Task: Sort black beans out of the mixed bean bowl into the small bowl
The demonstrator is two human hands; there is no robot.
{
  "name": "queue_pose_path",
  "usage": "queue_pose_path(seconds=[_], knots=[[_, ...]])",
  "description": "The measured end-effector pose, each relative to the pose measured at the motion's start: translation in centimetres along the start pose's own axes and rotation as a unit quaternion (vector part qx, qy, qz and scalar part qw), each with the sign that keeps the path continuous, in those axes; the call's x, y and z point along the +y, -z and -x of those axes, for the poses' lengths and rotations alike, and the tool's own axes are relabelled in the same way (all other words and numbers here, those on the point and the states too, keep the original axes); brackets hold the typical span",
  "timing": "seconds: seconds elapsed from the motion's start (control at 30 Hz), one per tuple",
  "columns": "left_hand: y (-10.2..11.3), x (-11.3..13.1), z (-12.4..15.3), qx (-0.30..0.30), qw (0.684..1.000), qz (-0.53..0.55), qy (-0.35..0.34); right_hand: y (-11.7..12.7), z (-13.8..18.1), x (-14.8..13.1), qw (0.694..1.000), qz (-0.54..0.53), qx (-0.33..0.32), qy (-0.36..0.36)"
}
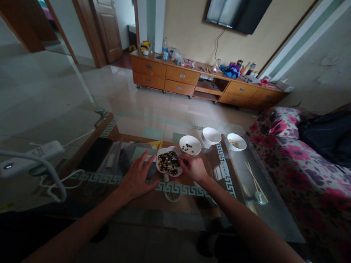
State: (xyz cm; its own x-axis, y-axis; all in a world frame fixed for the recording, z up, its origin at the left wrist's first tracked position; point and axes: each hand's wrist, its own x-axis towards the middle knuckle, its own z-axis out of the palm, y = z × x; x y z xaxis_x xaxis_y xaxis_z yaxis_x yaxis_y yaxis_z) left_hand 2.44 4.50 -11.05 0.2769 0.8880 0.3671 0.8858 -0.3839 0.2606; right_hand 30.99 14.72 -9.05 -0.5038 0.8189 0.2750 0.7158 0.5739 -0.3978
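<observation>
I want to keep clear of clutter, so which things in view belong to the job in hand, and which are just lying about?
Seemingly in use: flower-shaped dish, left hand near it; thin utensil in the right hand; near bowl with dark pieces; middle bowl; right-hand bowl with pale pieces.

Apparently lying about: chopsticks; power strip; dark bag; bottle.

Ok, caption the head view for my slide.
Left hand and right hand at a white scalloped bowl of yellow and dark pieces.

Glass table (267, 217) with white bowls (211, 135) and, probably, chopsticks (254, 178).
</observation>
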Motion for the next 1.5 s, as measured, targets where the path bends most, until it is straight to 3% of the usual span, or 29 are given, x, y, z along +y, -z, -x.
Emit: queue_pose_path(seconds=[0.83, 1.03, 1.2, 1.37, 1.5], knots=[[0.1, 0.1, 0.0, -0.004, 1.000, 0.007, 0.003, 0.8, -0.2, -0.3, 1.000, -0.010, -0.001, 0.003], [0.0, -0.1, 0.1, -0.005, 1.000, 0.005, 0.003, 3.5, -1.1, 2.6, 0.987, 0.024, 0.098, -0.126], [-0.2, -0.3, -0.1, -0.007, 1.000, 0.003, 0.003, 4.9, -1.3, 4.6, 0.975, 0.082, 0.081, -0.190], [-0.1, -0.2, 0.0, -0.003, 1.000, -0.002, -0.002, 4.7, -1.2, 3.0, 0.980, 0.018, 0.122, -0.154], [0.0, -0.2, 0.1, -0.003, 1.000, -0.001, -0.001, 2.6, -0.5, 0.4, 0.996, -0.023, 0.054, -0.071]])
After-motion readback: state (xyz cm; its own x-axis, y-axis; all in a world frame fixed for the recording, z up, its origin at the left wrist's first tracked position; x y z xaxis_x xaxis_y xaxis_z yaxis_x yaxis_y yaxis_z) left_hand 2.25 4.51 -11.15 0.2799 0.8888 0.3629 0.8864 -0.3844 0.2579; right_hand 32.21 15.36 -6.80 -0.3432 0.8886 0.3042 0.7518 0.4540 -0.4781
